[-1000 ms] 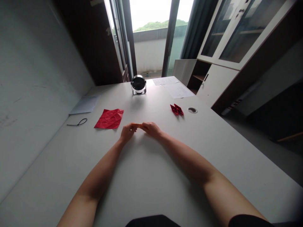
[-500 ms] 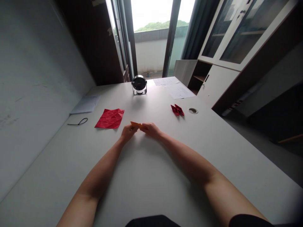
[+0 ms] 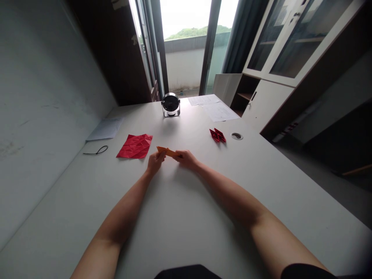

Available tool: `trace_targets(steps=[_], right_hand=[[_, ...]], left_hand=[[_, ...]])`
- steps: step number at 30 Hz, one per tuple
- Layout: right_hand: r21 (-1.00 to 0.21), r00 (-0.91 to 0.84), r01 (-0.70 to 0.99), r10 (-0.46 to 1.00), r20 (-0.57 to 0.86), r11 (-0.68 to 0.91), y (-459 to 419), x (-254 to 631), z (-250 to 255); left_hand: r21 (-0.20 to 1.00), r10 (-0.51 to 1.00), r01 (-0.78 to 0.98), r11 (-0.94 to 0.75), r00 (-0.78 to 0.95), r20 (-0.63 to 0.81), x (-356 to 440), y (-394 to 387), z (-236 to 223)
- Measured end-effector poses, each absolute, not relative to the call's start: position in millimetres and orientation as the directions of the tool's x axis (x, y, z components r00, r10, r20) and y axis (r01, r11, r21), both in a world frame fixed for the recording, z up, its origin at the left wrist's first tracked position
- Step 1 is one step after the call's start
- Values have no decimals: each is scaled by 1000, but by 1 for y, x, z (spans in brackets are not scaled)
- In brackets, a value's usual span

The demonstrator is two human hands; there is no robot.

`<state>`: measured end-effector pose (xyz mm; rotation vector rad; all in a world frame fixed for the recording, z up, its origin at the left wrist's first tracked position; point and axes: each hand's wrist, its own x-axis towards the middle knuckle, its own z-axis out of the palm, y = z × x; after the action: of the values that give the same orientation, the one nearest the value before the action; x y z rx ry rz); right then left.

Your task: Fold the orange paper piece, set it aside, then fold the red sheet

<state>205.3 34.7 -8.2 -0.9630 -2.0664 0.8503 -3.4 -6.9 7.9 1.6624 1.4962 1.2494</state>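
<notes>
A small folded orange paper [image 3: 167,151] is held just above the white table [image 3: 188,217], between both my hands. My left hand [image 3: 155,161] pinches its left part and my right hand [image 3: 186,159] pinches its right end. The piece is a narrow strip, tilted up toward the left. A creased red paper sheet [image 3: 135,146] lies flat to the left of my hands. A small folded red paper piece [image 3: 217,135] sits to the right, farther back.
A small round desk fan [image 3: 170,104] stands at the table's far middle. White paper sheets [image 3: 213,107] lie at the far right, another sheet [image 3: 106,128] at the far left. A black cable tie [image 3: 95,150] lies near the left wall. A cable hole [image 3: 236,136] is right of the red piece.
The orange paper has opened out longer and its left end has risen. My left hand has shifted slightly left; the right hand stays almost still.
</notes>
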Motion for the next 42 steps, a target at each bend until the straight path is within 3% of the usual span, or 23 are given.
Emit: trace_targets(steps=[6, 12, 26, 29, 33, 38, 42], right_hand=[[-845, -503, 303, 827, 252, 442, 34, 205, -6], [-813, -525, 347, 815, 245, 468, 31, 205, -3], [-661, -302, 519, 840, 452, 542, 34, 213, 2], [-588, -170, 680, 874, 455, 438, 43, 226, 2], [-501, 90, 852, 897, 433, 156, 62, 267, 3], [-468, 313, 881, 830, 462, -72, 81, 313, 0], [-509, 372, 856, 793, 482, -92, 85, 320, -3]], left_hand=[[919, 977, 341, -200, -4, 214, -1, -8, 10], [918, 967, 332, -215, -62, 249, -3, -6, 11], [876, 955, 427, -224, -83, 284, -4, -4, 6], [862, 948, 465, -202, -128, 292, -9, -3, 7], [799, 908, 580, -157, -233, 347, -22, 0, 9], [651, 814, 755, -81, -327, 480, -40, 5, 10], [556, 807, 830, 37, -353, 474, -54, 8, 4]])
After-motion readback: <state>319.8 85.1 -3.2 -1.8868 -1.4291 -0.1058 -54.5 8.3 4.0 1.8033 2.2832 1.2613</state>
